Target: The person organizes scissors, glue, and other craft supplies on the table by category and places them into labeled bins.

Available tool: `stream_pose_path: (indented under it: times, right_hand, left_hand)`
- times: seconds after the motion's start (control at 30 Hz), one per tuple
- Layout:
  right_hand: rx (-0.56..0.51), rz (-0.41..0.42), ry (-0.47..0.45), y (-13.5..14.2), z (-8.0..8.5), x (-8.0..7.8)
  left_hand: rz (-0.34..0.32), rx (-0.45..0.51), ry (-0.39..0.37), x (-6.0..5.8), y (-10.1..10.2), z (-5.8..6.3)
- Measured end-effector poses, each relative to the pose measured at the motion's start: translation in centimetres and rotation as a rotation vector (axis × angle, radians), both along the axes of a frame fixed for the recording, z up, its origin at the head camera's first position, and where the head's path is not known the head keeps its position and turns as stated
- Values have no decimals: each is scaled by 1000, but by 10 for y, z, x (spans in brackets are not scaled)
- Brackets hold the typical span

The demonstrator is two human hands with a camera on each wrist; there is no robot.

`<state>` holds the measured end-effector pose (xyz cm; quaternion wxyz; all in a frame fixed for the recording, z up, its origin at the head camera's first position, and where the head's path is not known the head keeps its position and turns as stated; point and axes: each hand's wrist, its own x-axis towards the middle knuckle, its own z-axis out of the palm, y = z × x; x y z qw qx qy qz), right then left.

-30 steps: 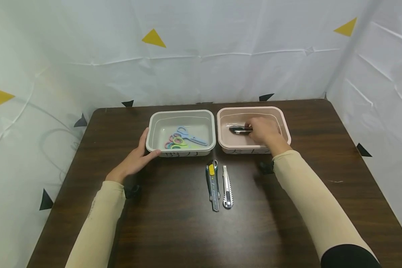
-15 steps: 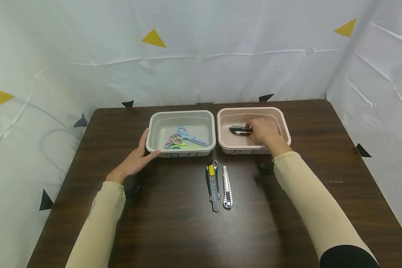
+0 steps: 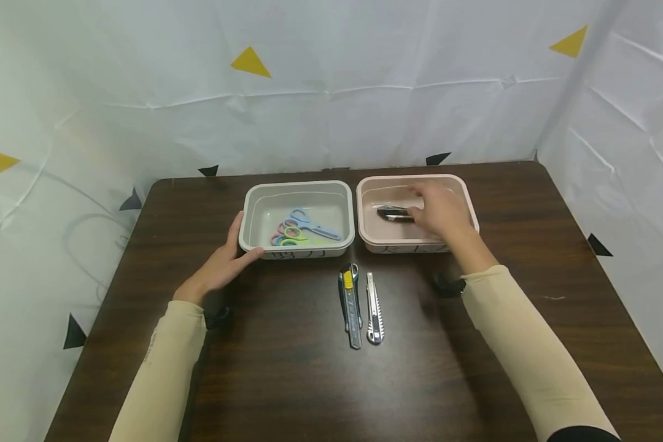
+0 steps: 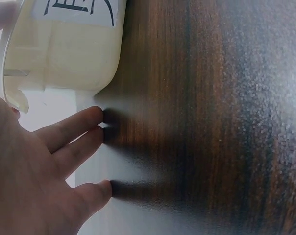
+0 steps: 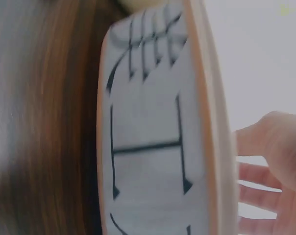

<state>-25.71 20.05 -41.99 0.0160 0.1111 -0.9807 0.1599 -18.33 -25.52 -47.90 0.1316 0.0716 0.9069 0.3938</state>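
Note:
My left hand [image 3: 215,270] rests at the left end of the pale grey bin [image 3: 339,252], its thumb on the front rim. In the left wrist view the fingers are loosely extended, with fingertips at the tabletop. Blue scissors [image 3: 320,229] lie in that bin over smaller green and pink-handled ones. Over the pink bin [image 3: 367,233], my right hand [image 3: 444,212] has its fingers spread. Just left of its thumb, a black utility knife [image 3: 392,213] lies on the bin floor. The right wrist view shows gaps between the fingers [image 5: 258,171] beyond the bin's labelled side.
On the dark wooden table [image 3: 287,368], a utility knife with a yellow slider [image 3: 350,307] lies in front of the bins. Next to it is a silver utility knife [image 3: 374,313]. White sheeting [image 3: 331,129] closes off the back and sides.
My right hand has let go of the black utility knife in the pink bin. Its fingers have spread and it has shifted slightly right. The left hand stays at the grey bin.

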Motion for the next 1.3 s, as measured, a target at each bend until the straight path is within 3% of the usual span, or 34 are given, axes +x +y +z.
stream_pose_path:
  times: [0.17, 0.33, 0.57, 0.77, 1.0, 1.3]
  right_hand:
    - [-160, -27, 126, -4, 9, 26]
    - [-243, -13, 251, -7, 13, 50]
    - [-319, -39, 312, -15, 14, 88]
    - [-329, -80, 150, -23, 5, 123]
    - [-228, -87, -104, -44, -20, 153]
    - [-221, -118, -192, -70, -38, 176]
  left_hand:
    - [1, 3, 0, 0, -1, 1]
    - [1, 9, -3, 1, -2, 2]
    - [3, 5, -4, 1, -2, 3]
    - [5, 4, -2, 1, -1, 3]
    - [6, -9, 7, 0, -1, 5]
    - [6, 4, 12, 1, 0, 2]
